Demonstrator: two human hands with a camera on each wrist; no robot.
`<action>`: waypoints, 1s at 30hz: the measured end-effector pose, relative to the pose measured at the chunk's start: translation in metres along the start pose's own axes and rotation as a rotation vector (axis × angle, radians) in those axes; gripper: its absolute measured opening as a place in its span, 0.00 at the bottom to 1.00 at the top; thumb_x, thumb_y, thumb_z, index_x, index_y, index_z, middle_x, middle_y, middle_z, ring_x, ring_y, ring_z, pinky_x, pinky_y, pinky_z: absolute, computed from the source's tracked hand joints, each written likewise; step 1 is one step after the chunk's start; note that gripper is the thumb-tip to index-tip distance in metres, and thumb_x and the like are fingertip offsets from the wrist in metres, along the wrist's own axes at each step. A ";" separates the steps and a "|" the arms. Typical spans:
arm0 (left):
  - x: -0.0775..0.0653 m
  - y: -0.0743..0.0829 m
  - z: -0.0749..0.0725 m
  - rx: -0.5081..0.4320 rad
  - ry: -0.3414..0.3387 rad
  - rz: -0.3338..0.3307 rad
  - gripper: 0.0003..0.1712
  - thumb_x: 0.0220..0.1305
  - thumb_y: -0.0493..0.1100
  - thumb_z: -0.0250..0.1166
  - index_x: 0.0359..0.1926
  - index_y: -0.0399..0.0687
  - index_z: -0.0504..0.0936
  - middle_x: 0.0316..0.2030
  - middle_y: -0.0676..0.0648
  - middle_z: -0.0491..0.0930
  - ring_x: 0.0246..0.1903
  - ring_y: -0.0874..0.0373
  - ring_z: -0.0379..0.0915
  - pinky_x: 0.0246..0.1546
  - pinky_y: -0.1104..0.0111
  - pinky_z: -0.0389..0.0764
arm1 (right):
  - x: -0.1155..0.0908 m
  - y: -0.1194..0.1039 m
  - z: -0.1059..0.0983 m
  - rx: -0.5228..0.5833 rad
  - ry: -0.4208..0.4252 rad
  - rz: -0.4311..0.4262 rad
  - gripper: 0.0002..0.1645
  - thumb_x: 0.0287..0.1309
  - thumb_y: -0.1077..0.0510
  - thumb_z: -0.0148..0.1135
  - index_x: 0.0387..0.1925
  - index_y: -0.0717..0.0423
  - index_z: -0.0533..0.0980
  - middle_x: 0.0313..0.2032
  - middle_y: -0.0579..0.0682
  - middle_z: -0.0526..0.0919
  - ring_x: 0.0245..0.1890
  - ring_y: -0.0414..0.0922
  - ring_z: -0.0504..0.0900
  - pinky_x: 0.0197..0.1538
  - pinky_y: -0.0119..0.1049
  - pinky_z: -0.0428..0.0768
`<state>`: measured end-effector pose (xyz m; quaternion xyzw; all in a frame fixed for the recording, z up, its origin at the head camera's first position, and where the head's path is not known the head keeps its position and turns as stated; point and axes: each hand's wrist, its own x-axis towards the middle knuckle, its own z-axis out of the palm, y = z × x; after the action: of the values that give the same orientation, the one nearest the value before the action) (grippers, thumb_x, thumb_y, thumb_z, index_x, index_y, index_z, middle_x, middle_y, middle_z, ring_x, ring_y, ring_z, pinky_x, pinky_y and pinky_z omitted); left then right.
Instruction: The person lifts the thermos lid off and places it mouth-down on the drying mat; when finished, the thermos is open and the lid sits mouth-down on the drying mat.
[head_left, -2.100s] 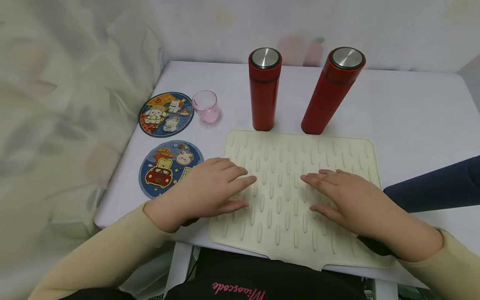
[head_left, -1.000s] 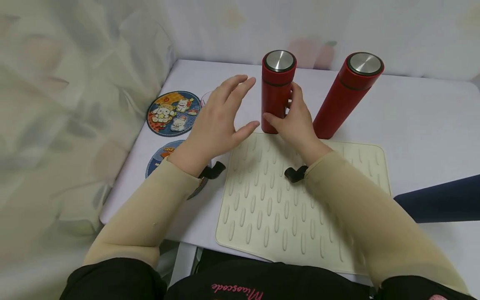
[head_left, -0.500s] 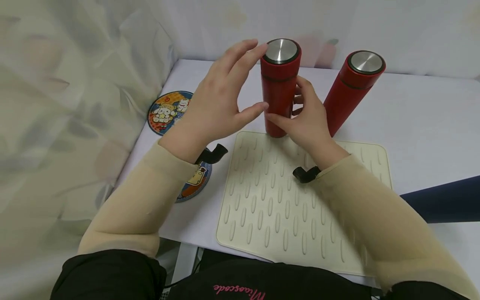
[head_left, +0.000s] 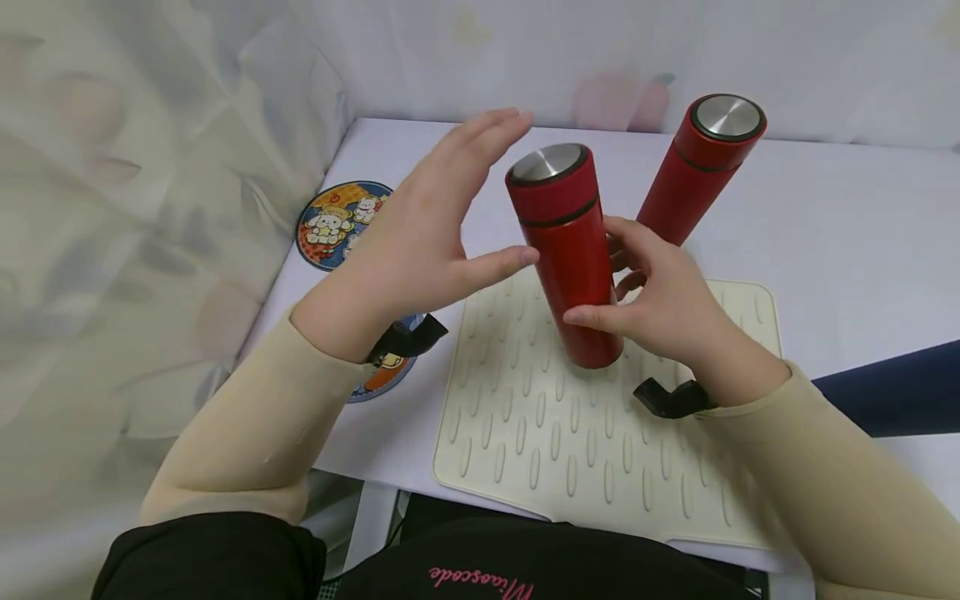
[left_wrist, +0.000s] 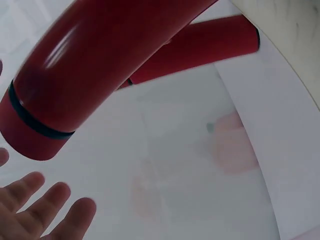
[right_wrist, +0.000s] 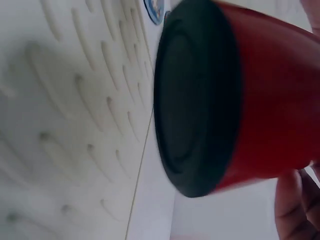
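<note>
A red thermos (head_left: 573,258) with a steel-topped lid tilts to the left above the cream ribbed mat (head_left: 525,450). My right hand (head_left: 671,308) grips its lower body, thumb in front and fingers behind. In the right wrist view the dark base of the thermos (right_wrist: 195,100) is off the mat. My left hand (head_left: 420,225) is held with spread fingers at the left of the lid; the thumb tip is at the thermos's side, and whether it touches I cannot tell. In the left wrist view its fingertips (left_wrist: 80,215) are apart from the lid.
Behind and to the right stands a second red thermos (head_left: 701,171). A dark blue cylinder (head_left: 892,387) lies at the right edge. Two round cartoon coasters are at the left, one orange and blue coaster (head_left: 330,225) partly behind my left arm. A white table (head_left: 847,225) holds everything.
Both hands have left the mat. My right hand has taken hold of the left thermos, lifted it and brought it nearer, over the mat, now tilted. My left hand has come up beside its lid.
</note>
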<state>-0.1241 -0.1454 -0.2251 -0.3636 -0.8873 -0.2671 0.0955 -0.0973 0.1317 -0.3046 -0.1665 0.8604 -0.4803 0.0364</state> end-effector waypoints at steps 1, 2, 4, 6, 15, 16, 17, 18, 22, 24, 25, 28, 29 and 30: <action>-0.002 0.002 0.000 -0.023 -0.017 0.017 0.55 0.69 0.57 0.77 0.88 0.49 0.59 0.86 0.47 0.59 0.85 0.56 0.55 0.80 0.54 0.70 | -0.005 0.000 0.000 -0.007 -0.013 -0.016 0.55 0.54 0.51 0.89 0.80 0.45 0.71 0.61 0.51 0.86 0.53 0.49 0.84 0.49 0.39 0.84; -0.005 0.004 0.000 -0.049 -0.033 0.042 0.54 0.69 0.55 0.77 0.87 0.48 0.60 0.86 0.46 0.60 0.85 0.55 0.55 0.80 0.53 0.70 | -0.010 0.000 -0.001 -0.019 -0.025 -0.032 0.55 0.53 0.52 0.89 0.80 0.46 0.71 0.61 0.51 0.86 0.53 0.49 0.83 0.49 0.41 0.84; -0.010 0.008 0.000 -0.087 -0.068 0.104 0.52 0.69 0.50 0.77 0.86 0.45 0.61 0.86 0.44 0.60 0.85 0.53 0.56 0.79 0.52 0.71 | -0.019 0.000 -0.002 -0.065 -0.044 -0.061 0.56 0.52 0.51 0.90 0.79 0.48 0.72 0.60 0.51 0.87 0.53 0.49 0.84 0.50 0.46 0.85; -0.015 0.013 0.000 -0.098 -0.104 0.166 0.50 0.69 0.45 0.75 0.85 0.43 0.63 0.86 0.42 0.60 0.84 0.50 0.59 0.80 0.50 0.70 | -0.026 0.000 -0.003 -0.110 -0.062 -0.092 0.56 0.50 0.50 0.91 0.79 0.49 0.73 0.60 0.51 0.87 0.54 0.49 0.84 0.50 0.50 0.85; -0.036 0.028 0.000 -0.153 -0.232 0.330 0.45 0.60 0.25 0.62 0.80 0.45 0.74 0.84 0.40 0.63 0.84 0.48 0.59 0.81 0.56 0.68 | -0.042 0.004 -0.004 -0.245 -0.113 -0.282 0.57 0.44 0.55 0.94 0.76 0.50 0.75 0.62 0.46 0.87 0.53 0.43 0.87 0.49 0.48 0.89; -0.037 0.030 0.000 -0.144 -0.236 0.343 0.44 0.59 0.24 0.61 0.78 0.46 0.76 0.83 0.40 0.65 0.84 0.48 0.60 0.81 0.56 0.68 | -0.043 0.005 -0.004 -0.258 -0.118 -0.301 0.57 0.44 0.55 0.94 0.76 0.51 0.75 0.62 0.47 0.88 0.53 0.43 0.87 0.49 0.48 0.90; -0.038 0.032 0.000 -0.130 -0.239 0.356 0.43 0.59 0.24 0.60 0.77 0.46 0.77 0.83 0.40 0.66 0.83 0.48 0.61 0.81 0.56 0.68 | -0.044 0.006 -0.004 -0.271 -0.121 -0.315 0.56 0.44 0.55 0.94 0.76 0.50 0.76 0.62 0.46 0.88 0.53 0.43 0.88 0.50 0.49 0.90; -0.038 0.033 0.000 -0.119 -0.240 0.372 0.42 0.58 0.24 0.59 0.75 0.46 0.79 0.81 0.40 0.68 0.82 0.47 0.63 0.81 0.56 0.68 | -0.044 0.006 -0.005 -0.280 -0.125 -0.327 0.56 0.44 0.55 0.94 0.76 0.50 0.76 0.61 0.46 0.88 0.53 0.43 0.88 0.50 0.49 0.91; -0.041 0.036 0.000 -0.112 -0.235 0.422 0.36 0.59 0.24 0.61 0.69 0.45 0.83 0.74 0.39 0.77 0.75 0.46 0.72 0.79 0.56 0.71 | -0.046 0.007 -0.004 -0.313 -0.133 -0.355 0.55 0.43 0.53 0.94 0.74 0.48 0.78 0.58 0.44 0.89 0.52 0.44 0.89 0.50 0.51 0.91; -0.042 0.037 -0.001 -0.110 -0.232 0.418 0.32 0.62 0.26 0.65 0.67 0.46 0.84 0.71 0.40 0.79 0.72 0.47 0.75 0.77 0.56 0.74 | -0.047 0.008 -0.004 -0.319 -0.128 -0.370 0.55 0.41 0.54 0.95 0.74 0.48 0.78 0.58 0.44 0.89 0.52 0.45 0.89 0.51 0.52 0.92; -0.042 0.038 -0.002 -0.102 -0.233 0.403 0.31 0.63 0.29 0.69 0.67 0.46 0.84 0.70 0.41 0.80 0.71 0.48 0.76 0.75 0.57 0.76 | -0.048 0.008 -0.004 -0.323 -0.127 -0.378 0.56 0.41 0.54 0.95 0.74 0.47 0.78 0.58 0.44 0.90 0.52 0.44 0.90 0.51 0.52 0.92; -0.045 0.039 -0.003 -0.047 -0.205 0.346 0.30 0.65 0.42 0.78 0.68 0.47 0.85 0.66 0.44 0.84 0.62 0.53 0.81 0.66 0.59 0.83 | -0.049 0.010 -0.004 -0.327 -0.124 -0.403 0.57 0.40 0.54 0.95 0.74 0.47 0.78 0.59 0.44 0.89 0.53 0.44 0.90 0.51 0.52 0.92; -0.045 0.040 -0.002 -0.018 -0.184 0.329 0.31 0.65 0.47 0.80 0.67 0.48 0.85 0.63 0.46 0.86 0.58 0.55 0.83 0.60 0.61 0.86 | -0.050 0.010 -0.003 -0.328 -0.126 -0.404 0.57 0.40 0.54 0.95 0.74 0.47 0.78 0.58 0.44 0.90 0.53 0.44 0.90 0.51 0.52 0.92; -0.045 0.040 -0.002 0.021 -0.159 0.315 0.33 0.64 0.52 0.82 0.66 0.47 0.85 0.59 0.47 0.88 0.52 0.56 0.84 0.54 0.62 0.87 | -0.051 0.010 -0.003 -0.333 -0.128 -0.404 0.57 0.40 0.54 0.95 0.74 0.47 0.78 0.58 0.44 0.90 0.52 0.43 0.90 0.51 0.52 0.92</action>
<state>-0.0638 -0.1498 -0.2241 -0.5171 -0.8269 -0.2097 0.0693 -0.0528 0.1555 -0.3162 -0.3686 0.8727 -0.3183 -0.0338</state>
